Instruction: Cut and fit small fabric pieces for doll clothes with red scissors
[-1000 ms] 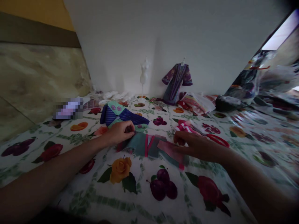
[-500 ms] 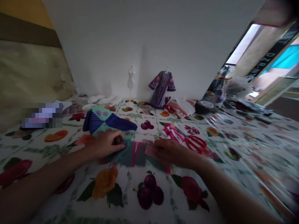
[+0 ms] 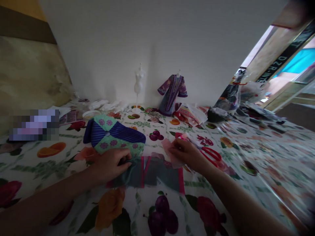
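Observation:
A small teal doll garment with pink trim (image 3: 150, 172) lies flat on the flowered tablecloth (image 3: 73, 154) in front of me. My left hand (image 3: 112, 164) presses down on its left sleeve with the fingers curled. My right hand (image 3: 184, 152) is lifted a little above the garment's right side and pinches a thin pink piece of cloth (image 3: 169, 149). Just behind my left hand lies a blue striped and green doll garment (image 3: 113, 134).
Red-handled scissors (image 3: 209, 154) lie right of my right hand, beside a pink striped cloth. At the wall stand a bare white doll mannequin (image 3: 138, 83) and one wearing a purple robe (image 3: 173, 93). Bags and clutter (image 3: 233, 98) fill the back right.
My right hand has lifted off the teal garment and moved back, carrying the pink piece. My left hand stays on the left sleeve. The view has swung right.

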The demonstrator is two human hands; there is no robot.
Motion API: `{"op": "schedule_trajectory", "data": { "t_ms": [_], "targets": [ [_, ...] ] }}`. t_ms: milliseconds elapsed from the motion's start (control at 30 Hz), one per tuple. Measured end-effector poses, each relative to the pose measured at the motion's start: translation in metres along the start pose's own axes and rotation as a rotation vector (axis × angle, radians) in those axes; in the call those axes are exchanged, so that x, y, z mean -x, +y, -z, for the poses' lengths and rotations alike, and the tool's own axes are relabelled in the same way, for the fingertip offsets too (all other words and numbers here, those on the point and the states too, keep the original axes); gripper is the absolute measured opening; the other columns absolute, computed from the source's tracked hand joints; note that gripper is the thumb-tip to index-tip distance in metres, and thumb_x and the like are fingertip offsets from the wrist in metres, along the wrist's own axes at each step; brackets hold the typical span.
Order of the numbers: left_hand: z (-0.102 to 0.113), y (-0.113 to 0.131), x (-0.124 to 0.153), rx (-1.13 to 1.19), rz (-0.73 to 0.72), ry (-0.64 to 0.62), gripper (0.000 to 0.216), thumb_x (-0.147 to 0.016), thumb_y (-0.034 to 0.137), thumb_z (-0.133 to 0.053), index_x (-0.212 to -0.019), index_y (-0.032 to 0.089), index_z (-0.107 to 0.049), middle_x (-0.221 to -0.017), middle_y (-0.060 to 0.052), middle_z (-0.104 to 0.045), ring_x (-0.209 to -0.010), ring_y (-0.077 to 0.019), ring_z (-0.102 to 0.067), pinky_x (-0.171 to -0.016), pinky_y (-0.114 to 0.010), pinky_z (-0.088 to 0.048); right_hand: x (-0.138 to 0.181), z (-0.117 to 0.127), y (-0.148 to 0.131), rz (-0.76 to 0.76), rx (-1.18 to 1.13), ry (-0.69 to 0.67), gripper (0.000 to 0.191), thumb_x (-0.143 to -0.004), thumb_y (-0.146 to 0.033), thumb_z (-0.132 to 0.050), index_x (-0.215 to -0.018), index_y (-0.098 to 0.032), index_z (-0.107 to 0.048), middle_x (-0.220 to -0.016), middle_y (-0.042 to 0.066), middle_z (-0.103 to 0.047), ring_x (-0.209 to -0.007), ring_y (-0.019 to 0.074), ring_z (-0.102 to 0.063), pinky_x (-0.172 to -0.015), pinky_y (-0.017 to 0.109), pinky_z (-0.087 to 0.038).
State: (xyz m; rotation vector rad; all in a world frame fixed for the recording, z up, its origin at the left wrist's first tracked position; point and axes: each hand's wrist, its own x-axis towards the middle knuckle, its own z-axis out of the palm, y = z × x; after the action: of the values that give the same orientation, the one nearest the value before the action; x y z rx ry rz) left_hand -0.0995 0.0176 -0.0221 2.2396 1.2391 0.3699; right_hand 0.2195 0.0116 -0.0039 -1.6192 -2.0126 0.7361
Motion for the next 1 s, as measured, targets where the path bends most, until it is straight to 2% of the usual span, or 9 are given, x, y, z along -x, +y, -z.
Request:
{"op": "schedule_trajectory", "data": {
  "t_ms": [100, 267, 367, 667, 833, 1000],
  "targets": [
    [-0.002, 0.000, 0.002, -0.018, -0.025, 0.003, 0.010, -0.088, 0.027, -0.052, -0.081, 0.021, -0.051, -0.072, 0.002, -0.054, -0.069, -0.0164, -0.054, -0.063, -0.029, -0.034, -0.007, -0.007, 0.013, -0.044, -0.054, 0.031, 0.022, -0.089, -0.042, -0.057, -0.080, -0.023, -0.050, -0.073, -0.001, -0.054, -0.065, 0.0161, -0.047, -0.057, 0.029, -0.035],
    [-0.001, 0.005, 0.005, -0.004, -0.028, -0.015, 0.007, -0.088, 0.025, -0.051, -0.083, 0.021, -0.051, -0.080, -0.001, -0.057, -0.075, -0.0182, -0.055, -0.065, -0.030, -0.036, -0.007, -0.010, 0.022, 0.020, -0.008, -0.002, 0.019, -0.092, -0.040, -0.054, -0.083, -0.023, -0.049, -0.072, -0.002, -0.051, -0.064, 0.0156, -0.043, -0.058, 0.030, -0.033],
    [0.001, 0.008, 0.005, -0.007, -0.033, -0.028, 0.007, -0.087, 0.023, -0.050, -0.081, 0.021, -0.049, -0.082, -0.003, -0.059, -0.076, -0.0193, -0.056, -0.065, -0.030, -0.037, -0.005, -0.009, 0.021, 0.047, 0.034, -0.041, 0.019, -0.095, -0.037, -0.050, -0.083, -0.023, -0.047, -0.070, -0.003, -0.046, -0.062, 0.0150, -0.040, -0.057, 0.030, -0.031],
    [-0.002, 0.005, 0.007, -0.027, -0.089, -0.009, 0.007, -0.092, 0.022, -0.048, -0.086, 0.020, -0.052, -0.085, -0.004, -0.062, -0.079, -0.0196, -0.060, -0.067, -0.032, -0.042, 0.000, 0.000, 0.007, 0.037, 0.059, -0.087, 0.014, -0.097, -0.031, -0.049, -0.085, -0.022, -0.050, -0.079, 0.001, -0.056, -0.067, 0.0160, -0.050, -0.059, 0.030, -0.037],
    [-0.005, 0.002, 0.006, -0.039, -0.128, -0.001, 0.009, -0.094, 0.024, -0.048, -0.086, 0.020, -0.052, -0.084, -0.002, -0.061, -0.078, -0.0185, -0.060, -0.067, -0.031, -0.041, 0.001, -0.005, 0.010, 0.086, -0.011, -0.044, 0.007, -0.097, -0.027, -0.052, -0.096, -0.022, -0.057, -0.082, 0.001, -0.059, -0.070, 0.0163, -0.054, -0.062, 0.031, -0.040],
    [-0.006, -0.001, 0.004, -0.070, -0.146, -0.008, 0.015, -0.096, 0.027, -0.045, -0.085, 0.020, -0.051, -0.081, -0.002, -0.059, -0.074, -0.0178, -0.058, -0.065, -0.029, -0.039, -0.004, -0.015, 0.019, 0.079, -0.168, 0.031, 0.012, -0.096, -0.031, -0.055, -0.104, -0.023, -0.059, -0.091, 0.004, -0.066, -0.078, 0.0192, -0.063, -0.066, 0.032, -0.049]
  ]
}}
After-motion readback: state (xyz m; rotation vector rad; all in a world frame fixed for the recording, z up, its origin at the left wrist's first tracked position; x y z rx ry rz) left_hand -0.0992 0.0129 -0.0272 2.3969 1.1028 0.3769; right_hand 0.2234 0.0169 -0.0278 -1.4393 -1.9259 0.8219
